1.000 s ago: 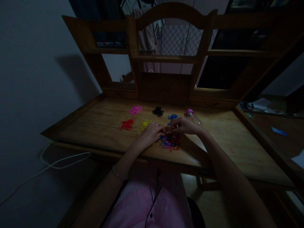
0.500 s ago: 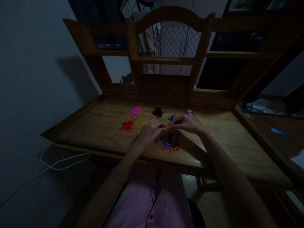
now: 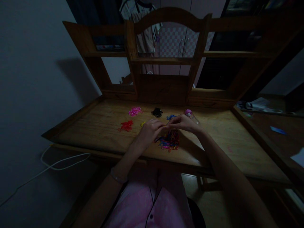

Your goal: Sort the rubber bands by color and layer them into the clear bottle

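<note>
My left hand [image 3: 150, 130] is closed in a pinch above the desk, its fingertips meeting those of my right hand [image 3: 182, 123], which is pinched too. Between them a sliver of a yellow rubber band [image 3: 166, 126] shows; the fingers cover most of it. Just below lies a mixed pile of coloured rubber bands [image 3: 169, 144]. Sorted by colour around my hands are pink bands [image 3: 135, 111], red bands [image 3: 126, 125], black bands [image 3: 157, 112] and blue bands [image 3: 170, 117]. My left hand partly hides some yellow bands [image 3: 142, 123].
A clear bottle with a pink cap [image 3: 188, 112] lies behind my right hand. The wooden desk [image 3: 95, 126] has a shelf frame [image 3: 163, 61] along its back. At the left a white cable [image 3: 68, 160] hangs by the wall. A side surface [image 3: 263, 126] stands at the right.
My fingertips have drawn closer together, and less of the yellow band shows between them. My right hand has shifted slightly left. The sorted piles look the same.
</note>
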`<state>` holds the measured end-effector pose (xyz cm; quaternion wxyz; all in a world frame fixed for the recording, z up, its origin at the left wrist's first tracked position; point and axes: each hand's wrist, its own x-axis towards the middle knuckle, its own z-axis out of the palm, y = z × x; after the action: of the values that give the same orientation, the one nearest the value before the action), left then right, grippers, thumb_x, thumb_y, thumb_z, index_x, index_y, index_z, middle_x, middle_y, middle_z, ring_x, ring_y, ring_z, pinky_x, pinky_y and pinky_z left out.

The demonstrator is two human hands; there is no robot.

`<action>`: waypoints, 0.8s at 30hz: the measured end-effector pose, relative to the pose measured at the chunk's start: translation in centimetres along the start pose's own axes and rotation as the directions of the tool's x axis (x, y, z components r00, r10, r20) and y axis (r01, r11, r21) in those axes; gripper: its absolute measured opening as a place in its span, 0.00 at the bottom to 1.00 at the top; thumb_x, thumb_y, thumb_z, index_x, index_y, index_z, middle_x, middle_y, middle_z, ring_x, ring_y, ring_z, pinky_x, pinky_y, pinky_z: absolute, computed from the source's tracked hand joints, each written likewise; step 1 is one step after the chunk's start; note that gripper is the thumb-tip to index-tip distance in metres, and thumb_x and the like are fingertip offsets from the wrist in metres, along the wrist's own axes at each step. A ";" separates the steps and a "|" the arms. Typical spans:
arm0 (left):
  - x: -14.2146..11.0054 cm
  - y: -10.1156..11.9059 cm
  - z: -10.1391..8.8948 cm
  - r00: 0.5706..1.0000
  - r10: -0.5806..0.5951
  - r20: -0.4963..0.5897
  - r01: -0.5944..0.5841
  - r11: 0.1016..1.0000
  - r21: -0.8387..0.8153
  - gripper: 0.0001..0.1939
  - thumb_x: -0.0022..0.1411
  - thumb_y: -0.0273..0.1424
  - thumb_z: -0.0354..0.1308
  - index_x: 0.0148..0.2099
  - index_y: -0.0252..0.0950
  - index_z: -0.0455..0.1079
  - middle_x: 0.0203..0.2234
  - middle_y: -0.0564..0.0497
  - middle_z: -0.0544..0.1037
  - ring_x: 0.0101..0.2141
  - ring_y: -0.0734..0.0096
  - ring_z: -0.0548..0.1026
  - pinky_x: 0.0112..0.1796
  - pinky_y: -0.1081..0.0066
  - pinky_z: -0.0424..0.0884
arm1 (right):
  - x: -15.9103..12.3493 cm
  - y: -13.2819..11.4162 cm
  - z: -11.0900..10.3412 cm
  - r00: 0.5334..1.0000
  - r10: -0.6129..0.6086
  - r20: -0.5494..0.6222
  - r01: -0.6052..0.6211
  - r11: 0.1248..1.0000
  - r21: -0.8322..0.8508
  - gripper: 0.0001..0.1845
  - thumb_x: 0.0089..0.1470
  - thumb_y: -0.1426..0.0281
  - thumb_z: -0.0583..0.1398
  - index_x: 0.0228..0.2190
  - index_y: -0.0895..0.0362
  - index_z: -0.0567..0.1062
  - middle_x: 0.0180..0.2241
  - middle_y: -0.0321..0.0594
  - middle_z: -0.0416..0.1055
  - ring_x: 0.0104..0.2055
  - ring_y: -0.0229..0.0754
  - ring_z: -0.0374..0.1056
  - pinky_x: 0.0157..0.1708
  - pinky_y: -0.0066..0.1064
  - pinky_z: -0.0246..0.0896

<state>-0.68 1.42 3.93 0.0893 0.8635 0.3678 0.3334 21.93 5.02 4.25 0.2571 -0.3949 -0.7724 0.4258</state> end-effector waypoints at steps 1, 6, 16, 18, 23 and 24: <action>0.0 -0.1 0.0 1.000 -0.020 -0.020 0.020 1.000 0.001 0.07 0.65 0.31 0.57 0.41 0.37 0.76 0.36 0.48 0.79 0.39 0.65 0.76 0.42 0.67 0.70 | 0.0 0.0 0.0 1.000 -0.008 -0.002 0.008 1.000 -0.019 0.21 0.49 0.54 0.64 0.37 0.58 0.81 0.35 0.43 0.78 0.36 0.42 0.71 0.37 0.32 0.64; -1.2 -1.1 -0.4 0.969 -0.170 -0.181 0.169 0.985 -0.021 0.07 0.64 0.32 0.58 0.40 0.38 0.77 0.37 0.48 0.80 0.40 0.64 0.77 0.42 0.66 0.71 | 0.0 -0.2 0.6 0.987 -0.097 0.129 0.113 0.985 -0.129 0.19 0.48 0.58 0.67 0.39 0.56 0.81 0.39 0.41 0.77 0.41 0.42 0.72 0.42 0.32 0.64; -4.9 -2.4 -0.4 0.915 -0.303 -0.267 0.287 0.953 -0.095 0.08 0.63 0.32 0.58 0.39 0.38 0.78 0.35 0.49 0.80 0.37 0.67 0.77 0.42 0.69 0.72 | 0.2 0.3 1.9 0.982 -0.062 0.179 0.096 0.977 -0.191 0.12 0.51 0.61 0.65 0.33 0.58 0.80 0.35 0.40 0.77 0.35 0.39 0.71 0.36 0.29 0.64; -5.0 -2.4 -0.4 0.915 -0.304 -0.266 0.282 0.952 -0.121 0.07 0.63 0.32 0.58 0.39 0.38 0.78 0.35 0.50 0.80 0.37 0.68 0.77 0.42 0.69 0.72 | 0.2 0.2 1.7 0.985 -0.049 0.165 0.079 0.980 -0.180 0.12 0.50 0.61 0.65 0.33 0.58 0.80 0.34 0.41 0.77 0.35 0.39 0.71 0.36 0.29 0.64; -4.7 -1.4 -0.2 0.896 -0.333 -0.292 0.275 0.935 -0.223 0.07 0.62 0.32 0.60 0.39 0.39 0.79 0.35 0.50 0.81 0.37 0.68 0.78 0.41 0.68 0.73 | 0.1 -0.6 1.5 0.992 -0.048 0.114 0.057 0.996 -0.075 0.16 0.49 0.57 0.66 0.34 0.56 0.80 0.35 0.41 0.77 0.37 0.41 0.71 0.37 0.31 0.64; -4.6 -1.0 0.0 0.894 -0.337 -0.296 0.269 0.931 -0.246 0.07 0.62 0.32 0.60 0.39 0.39 0.79 0.35 0.50 0.81 0.37 0.68 0.78 0.41 0.68 0.74 | 0.1 -0.7 1.5 0.993 -0.039 0.110 0.043 0.998 -0.035 0.17 0.48 0.56 0.66 0.34 0.56 0.80 0.34 0.41 0.78 0.37 0.41 0.71 0.37 0.31 0.65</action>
<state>-3.51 -1.06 1.20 0.1625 0.7129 0.4731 0.4915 20.50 4.21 4.10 0.2158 -0.3599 -0.8009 0.4271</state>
